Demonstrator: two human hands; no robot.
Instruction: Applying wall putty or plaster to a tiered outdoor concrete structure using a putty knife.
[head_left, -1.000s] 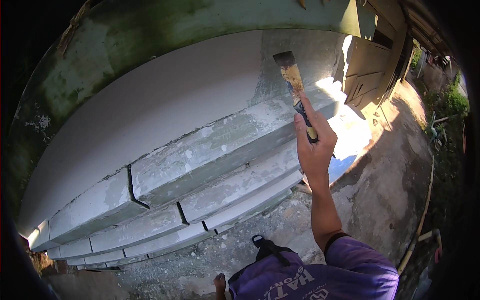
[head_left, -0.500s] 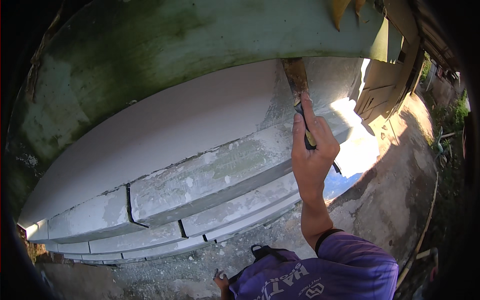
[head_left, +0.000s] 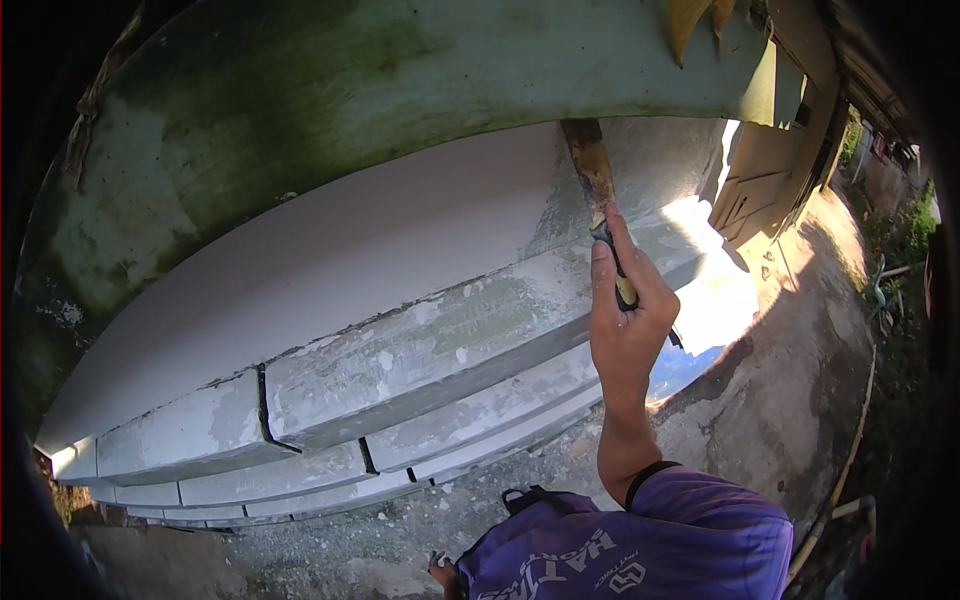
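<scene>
My right hand [head_left: 637, 290] is raised and wrapped round the black-and-yellow handle of a putty knife [head_left: 596, 172], with a finger stretched along it toward the blade. The wide, brown-stained blade points up and lies over the wall [head_left: 430, 220], its top end at the lower edge of a green-stained panel [head_left: 330, 100]. Around the blade the wall is grey and patchy; farther left it is smooth and pale. Low in the view, beside my purple shirt, my left hand [head_left: 440, 568] is small and partly hidden, its fingers too unclear to read.
Below the wall run stepped, whitish ledges [head_left: 430, 350] with dark gaps in them. Dried yellow leaves [head_left: 690, 28] hang over the panel at the top. A blue thing [head_left: 685, 365] lies in sunlight behind my right wrist. Stained concrete ground [head_left: 780, 400] stretches to the right, bordered by plants.
My right hand has shifted slightly down on the picture, and the knife's handle has tilted a little. The blade's end stays at nearly the same spot under the panel.
</scene>
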